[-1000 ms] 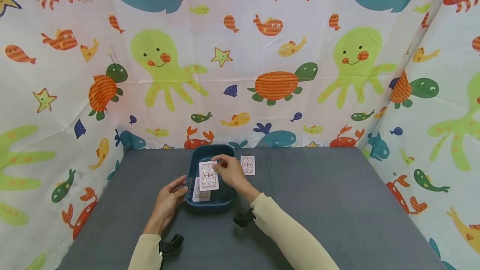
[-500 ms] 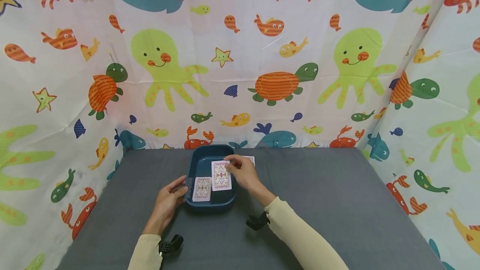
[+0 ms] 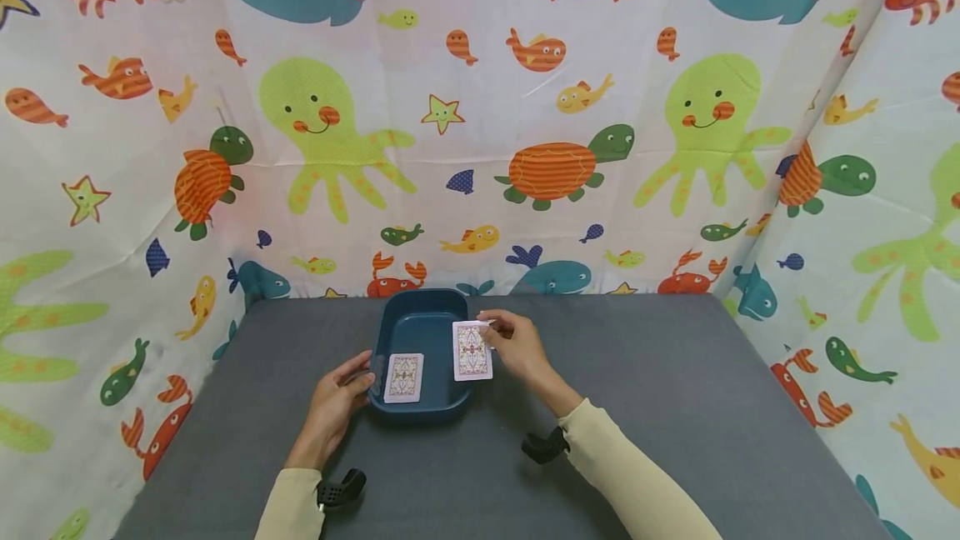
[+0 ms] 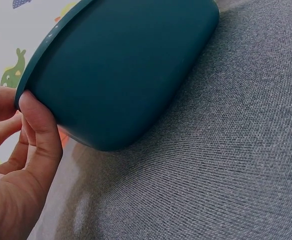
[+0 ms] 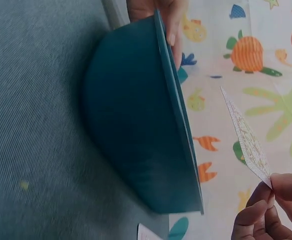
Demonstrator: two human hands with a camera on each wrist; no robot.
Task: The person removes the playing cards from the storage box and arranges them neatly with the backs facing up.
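Blue tub [image 3: 423,337]: the left hand [image 3: 333,400] holds it, one card [image 3: 403,378] lies inside, and the right hand [image 3: 519,348] pinches another card [image 3: 471,352].

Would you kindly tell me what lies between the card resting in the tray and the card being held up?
In the head view, only bare floor of the blue tray shows between the resting card and the held card.
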